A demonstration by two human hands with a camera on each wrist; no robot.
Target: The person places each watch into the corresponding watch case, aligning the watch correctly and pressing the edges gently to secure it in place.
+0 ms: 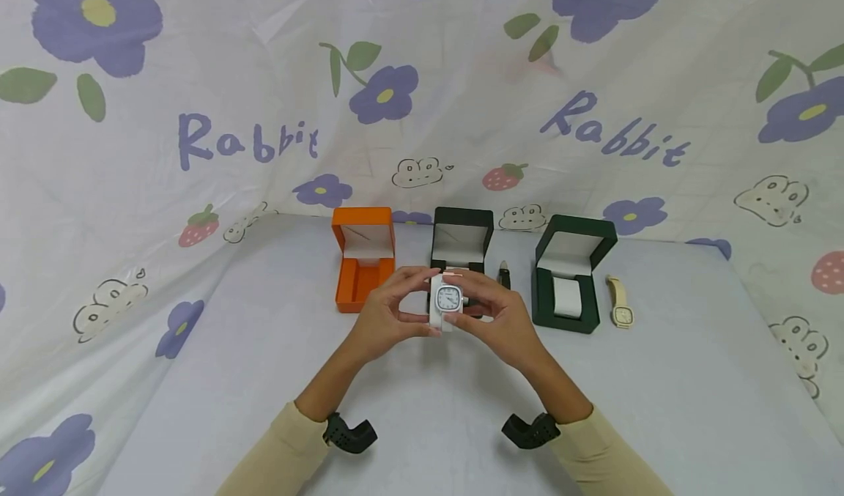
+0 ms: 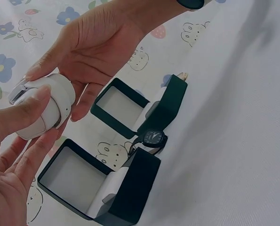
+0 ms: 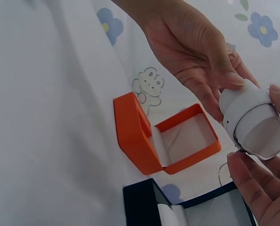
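The left grip (image 1: 385, 316) and right grip (image 1: 499, 321) both pinch the white watch (image 1: 448, 299) above the counter (image 1: 431, 423), toward its far edge. It is probably light, its strap (image 3: 244, 109) pliant, its glass (image 1: 450, 298) scratchable; holding the strap's sides suits it best.

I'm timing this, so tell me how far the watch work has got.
Done, it seems: the orange box, dark middle box and green box stand open. In hand: the left hand and right hand hold the white watch, wrapped around a white cushion. Remaining, apparently: the orange box shows no cushion inside, the black watch and gold watch sit outside the boxes, and the green box's cushion bears no watch.
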